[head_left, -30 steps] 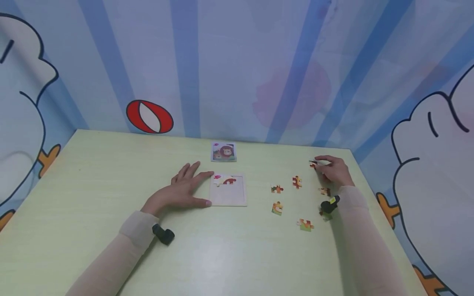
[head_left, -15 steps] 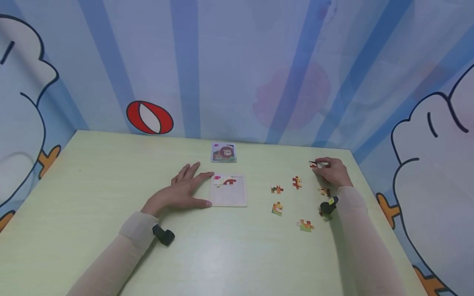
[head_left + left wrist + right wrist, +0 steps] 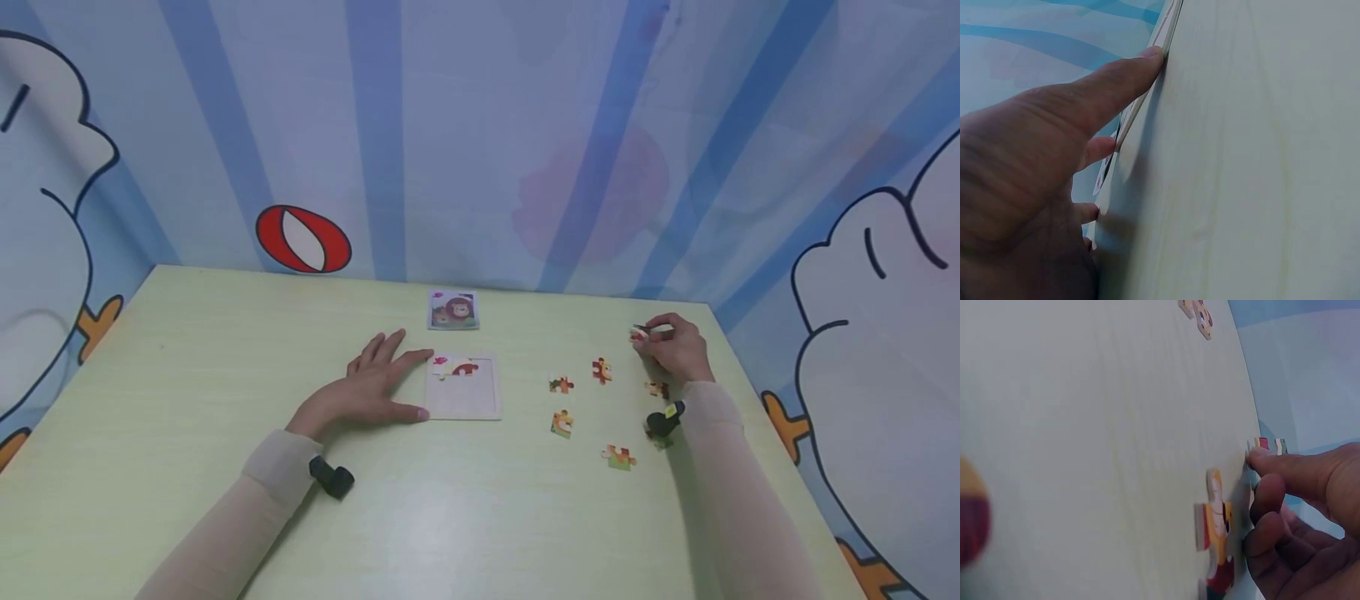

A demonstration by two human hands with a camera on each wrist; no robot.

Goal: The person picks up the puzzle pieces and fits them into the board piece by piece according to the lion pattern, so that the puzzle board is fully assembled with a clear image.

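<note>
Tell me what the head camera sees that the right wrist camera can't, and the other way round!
Only the head view shows the left hand touching the puzzle board, the lion picture and the red-and-white ball on the blue backdrop.

Only the right wrist view shows the right hand's curled-under fingers and the thick sides of some loose pieces.

Both show the right hand pinching a puzzle piece, loose pieces, the table and blue backdrop.
</note>
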